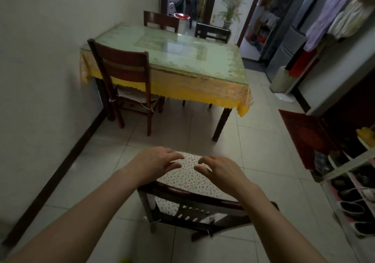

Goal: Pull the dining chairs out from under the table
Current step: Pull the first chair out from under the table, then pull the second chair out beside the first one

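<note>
So far: you had one chair (194,183) well clear of the table (172,47), standing on open tile right in front of you with its back rail toward you.
Your hands: your left hand (156,161) and right hand (221,171) hovered over the patterned seat cushion, fingers spread and loosely curled, gripping nothing; whether the fingertips touched the cushion could not be told.
Left to do: the chair by the wall (125,80) sat on the near side with its seat still partly under the yellow tablecloth (192,94); two far chairs, one on the left (161,21) and one on the right (212,32), stood against the far edge, only their backs showing.
Progress: judged roughly a quarter done, one of four.
Around you: a shoe rack (353,191) and a red mat (304,137) lay to your right, a white fan base (283,84) near the table's right corner.
In the way: the freed chair stood between you and the table, and the wall crowded the next chair's left side, so you would likely have needed to step around.
</note>
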